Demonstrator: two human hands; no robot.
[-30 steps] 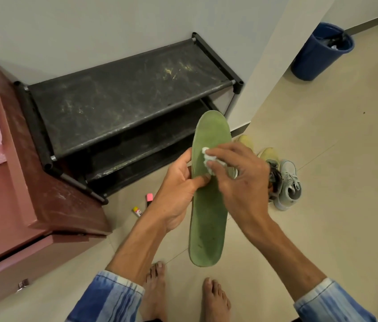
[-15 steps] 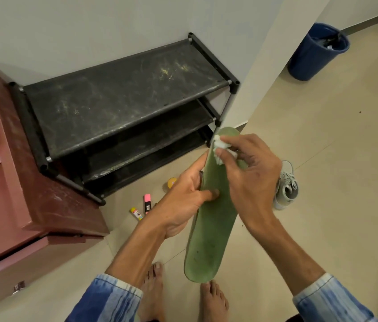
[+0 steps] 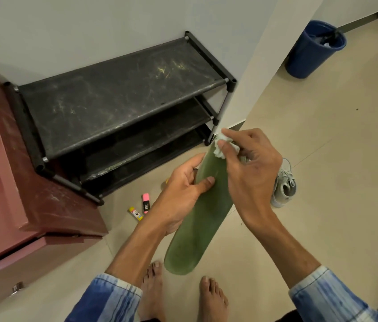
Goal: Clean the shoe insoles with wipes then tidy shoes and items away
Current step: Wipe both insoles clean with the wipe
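1. The right hand [image 3: 250,173] pinched a crumpled white wipe [image 3: 220,148] in curled fingers, pressing it on the far end of the green insole [image 3: 202,224].
2. The left hand [image 3: 183,194] gripped the insole's middle, thumb across its face, holding it tilted above the floor.
3. A pale shoe [image 3: 284,187] stood on the tiles just beside the right hand.
4. A pink marker [image 3: 145,203] lay near the black shoe rack [image 3: 118,101].

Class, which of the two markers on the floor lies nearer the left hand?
The pink marker; the yellow marker lies farther from the left hand.
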